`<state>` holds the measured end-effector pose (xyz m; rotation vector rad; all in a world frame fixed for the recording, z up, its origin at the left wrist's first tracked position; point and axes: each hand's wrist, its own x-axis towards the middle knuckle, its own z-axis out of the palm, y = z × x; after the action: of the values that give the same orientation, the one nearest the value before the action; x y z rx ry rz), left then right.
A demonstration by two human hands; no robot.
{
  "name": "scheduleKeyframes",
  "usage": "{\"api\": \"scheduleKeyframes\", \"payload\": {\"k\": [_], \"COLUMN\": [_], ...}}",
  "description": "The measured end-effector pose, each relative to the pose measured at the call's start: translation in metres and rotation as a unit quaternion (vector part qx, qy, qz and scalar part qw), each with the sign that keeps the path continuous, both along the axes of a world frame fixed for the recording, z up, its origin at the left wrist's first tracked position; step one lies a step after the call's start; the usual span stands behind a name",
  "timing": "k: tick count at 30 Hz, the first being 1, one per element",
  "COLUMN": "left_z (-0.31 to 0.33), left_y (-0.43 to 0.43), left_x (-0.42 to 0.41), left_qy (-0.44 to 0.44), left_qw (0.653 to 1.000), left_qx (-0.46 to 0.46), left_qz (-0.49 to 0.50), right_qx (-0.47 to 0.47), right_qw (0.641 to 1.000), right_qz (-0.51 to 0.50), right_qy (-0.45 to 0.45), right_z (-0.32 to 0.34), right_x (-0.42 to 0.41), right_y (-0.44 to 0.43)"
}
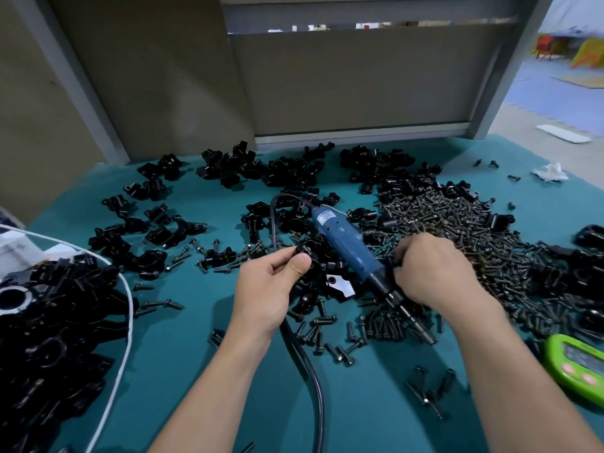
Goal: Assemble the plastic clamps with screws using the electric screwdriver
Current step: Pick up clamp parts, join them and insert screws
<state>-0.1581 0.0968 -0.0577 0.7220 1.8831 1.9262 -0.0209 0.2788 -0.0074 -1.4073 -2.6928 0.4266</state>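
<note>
Clamp piece (305, 251): small, black, pinched between thumb and forefinger of left hand (274, 282), held just above bench (183, 371), a little to the left of electric screwdriver (343, 243). No screw to be made out in it, though too small and dark to be sure.

As for right hand (431, 273): fingers curled down beside the tool's black nose, at the near edge of screw heap (457, 223). Something dark at the fingertips, but whether a screw, the tool's collar or nothing at all, cannot tell.

Tool itself lying flat on bench among loose parts, bit pointing toward the person, cord (307, 364) running under left wrist. Not gripped for driving.

Progress, judged from the lay of things: early in this one clamp's cycle. Piece picked up; screw to be seated, tool to be lifted and run.

Across the whole job: clear bag (49, 322) at far left, heaped with black clamp parts, probably finished ones, not certain. Plenty left: loose clamps (284, 171) scattered over the far half of bench, large mass of screws on the right. Well short of the end.

Also on bench: green counter (581, 364) at right edge, crumpled white tissue (550, 173) far right.
</note>
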Motion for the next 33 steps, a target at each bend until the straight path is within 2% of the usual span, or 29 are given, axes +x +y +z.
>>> {"api": "scheduleKeyframes", "payload": {"k": [3, 5, 8, 12, 17, 20, 22, 26, 33], "left_z": [-0.004, -0.003, -0.005, -0.005, -0.003, -0.003, -0.004, -0.006, -0.01], "left_y": [0.004, 0.005, 0.003, 0.002, 0.001, 0.002, 0.002, 0.002, 0.004], "left_x": [0.002, 0.004, 0.004, 0.004, 0.003, 0.003, 0.003, 0.0, -0.004], "left_qy": [0.041, 0.063, 0.064, 0.069, 0.069, 0.054, 0.05, 0.035, 0.048], "left_qw": [0.998, 0.996, 0.997, 0.996, 0.995, 0.997, 0.997, 0.998, 0.998], "left_qx": [-0.04, -0.06, -0.051, -0.058, -0.062, -0.048, -0.041, -0.033, -0.017], "left_qz": [-0.022, -0.023, -0.016, -0.015, -0.023, -0.027, -0.033, -0.031, -0.037], "right_qx": [-0.006, -0.015, -0.027, -0.014, 0.004, -0.025, -0.064, -0.125, -0.176], "right_qw": [0.999, 0.999, 0.997, 0.997, 0.989, 0.952, 0.922, 0.898, 0.887], "right_qz": [0.023, 0.048, 0.078, 0.072, 0.029, 0.013, 0.023, 0.068, 0.104], "right_qy": [0.028, 0.009, -0.007, 0.019, 0.146, 0.306, 0.382, 0.416, 0.413], "right_z": [-0.006, -0.009, -0.009, -0.007, -0.003, 0.005, 0.012, 0.011, -0.006], "right_x": [-0.002, -0.002, 0.0, 0.0, 0.002, 0.002, 0.0, -0.012, -0.026], "right_y": [0.009, 0.013, 0.017, 0.015, 0.01, 0.004, -0.006, -0.031, -0.049]}}
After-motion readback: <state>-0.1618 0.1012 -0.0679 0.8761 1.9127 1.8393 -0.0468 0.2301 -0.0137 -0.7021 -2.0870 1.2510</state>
